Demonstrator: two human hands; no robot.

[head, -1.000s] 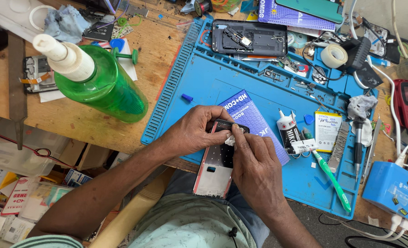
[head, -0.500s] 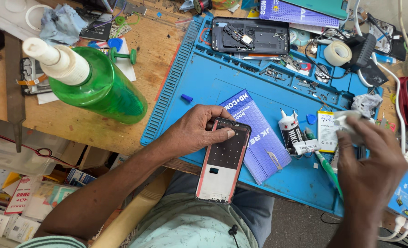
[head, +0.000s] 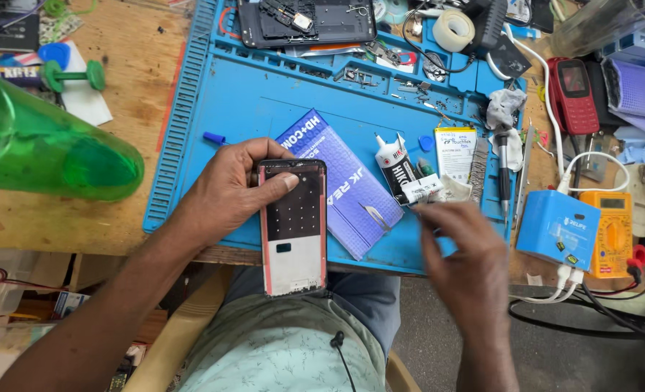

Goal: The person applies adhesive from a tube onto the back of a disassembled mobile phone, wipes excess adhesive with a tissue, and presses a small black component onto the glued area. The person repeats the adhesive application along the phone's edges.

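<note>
The left hand (head: 232, 192) grips a stripped phone frame with a thin red rim, black upper part and bare grey lower part (head: 292, 226), thumb laid across its top and fingers wrapped behind, so that the frame hangs over the near edge of the blue silicone repair mat (head: 264, 87) and juts toward the person's lap. A second ago both hands were closed together on this frame; half a second ago the right hand had gone out to the mat's right side; now the right hand (head: 464, 254) has come part of the way back and sits just right of the frame, fingers pinched on something small and thin near the white-and-black glue tube (head: 402, 170), though the blur hides what it is. So the frame is now steadied by one hand alone while the other brings in a tool or part. A purple printed packet (head: 344, 185) lies just right of the frame, a big green plastic bottle (head: 43, 149) on the wooden desk (head: 130, 65) well left of it
</note>
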